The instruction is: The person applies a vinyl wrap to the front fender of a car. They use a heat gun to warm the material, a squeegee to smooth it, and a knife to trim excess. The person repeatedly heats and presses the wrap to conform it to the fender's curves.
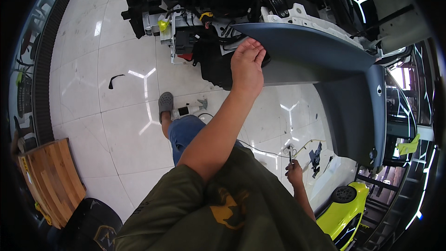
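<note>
Up ahead, the left hand (247, 67) presses flat, fingers extended, on the front tip of a dark blue-grey fender panel (316, 60) that sweeps right along the stripped car front (195, 28); it grips nothing. Lower right, the right hand (294, 173) is clenched around a thin dark tool (290, 158). No container shows. Glossy white floor tiles (125, 135) mirror ceiling lights; a wooden board (51, 181) lies near left, a yellow toy car (344, 209) near right.
</note>
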Available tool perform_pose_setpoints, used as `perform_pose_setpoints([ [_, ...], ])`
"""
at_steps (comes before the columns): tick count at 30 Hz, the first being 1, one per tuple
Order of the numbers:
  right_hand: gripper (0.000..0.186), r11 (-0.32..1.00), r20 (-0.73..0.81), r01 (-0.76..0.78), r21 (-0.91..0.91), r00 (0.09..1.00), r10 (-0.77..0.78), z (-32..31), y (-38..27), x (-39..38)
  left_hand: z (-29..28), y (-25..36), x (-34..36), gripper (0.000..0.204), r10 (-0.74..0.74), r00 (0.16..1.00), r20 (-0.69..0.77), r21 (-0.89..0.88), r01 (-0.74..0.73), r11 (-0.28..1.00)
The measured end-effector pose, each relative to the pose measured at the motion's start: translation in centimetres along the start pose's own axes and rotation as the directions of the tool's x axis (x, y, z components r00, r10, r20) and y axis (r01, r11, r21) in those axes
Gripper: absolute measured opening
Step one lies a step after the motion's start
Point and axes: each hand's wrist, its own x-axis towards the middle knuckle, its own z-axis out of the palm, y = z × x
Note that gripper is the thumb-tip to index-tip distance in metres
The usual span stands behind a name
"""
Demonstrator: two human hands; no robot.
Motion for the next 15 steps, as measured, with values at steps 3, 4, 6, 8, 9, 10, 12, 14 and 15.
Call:
perform_pose_setpoints([
  [3,0.026,1.000,0.019,-0.004,-0.016,1.000,0.004,0.3,1.0,-0.5,-0.6,0.4,1.1,0.020,-0.049,0.995,0.084,-0.014,0.050,0.999],
  [4,0.026,1.000,0.017,-0.013,-0.027,1.000,0.013,0.3,1.5,-0.9,-0.6,0.4,1.4,0.020,-0.064,0.992,0.107,-0.010,0.066,0.998],
  [6,0.025,0.998,0.017,-0.029,-0.051,0.999,0.030,0.2,2.4,-1.6,-1.0,0.4,2.1,0.021,-0.045,0.986,0.161,0.004,0.045,0.999],
  [8,0.024,0.996,0.009,-0.057,-0.062,0.998,0.058,0.0,3.0,-1.7,-1.6,0.2,2.4,0.020,-0.021,0.983,0.182,0.011,0.020,1.000],
  [9,0.023,0.995,0.007,-0.083,-0.053,0.996,0.084,-0.1,3.1,-1.9,-1.5,0.2,2.4,0.019,-0.011,0.984,0.180,0.015,0.009,1.000],
  [10,0.023,0.993,0.005,-0.108,-0.044,0.994,0.108,-0.3,3.2,-2.0,-1.4,0.2,2.3,0.017,0.000,0.984,0.177,0.018,-0.003,1.000],
  [12,0.026,0.991,0.003,-0.130,-0.034,0.992,0.130,-0.2,2.1,-2.6,-1.0,0.2,1.8,0.022,0.019,0.994,0.105,0.110,-0.031,0.993],
  [14,0.027,0.992,0.000,-0.124,-0.033,0.992,0.124,-0.1,1.4,-3.1,-0.3,0.0,0.4,0.029,0.064,0.997,0.039,0.173,-0.070,0.982],
  [15,0.027,0.994,0.003,-0.106,-0.035,0.994,0.106,0.1,1.2,-3.2,0.5,-0.3,-1.0,0.034,0.101,0.995,0.011,0.195,-0.101,0.976],
])
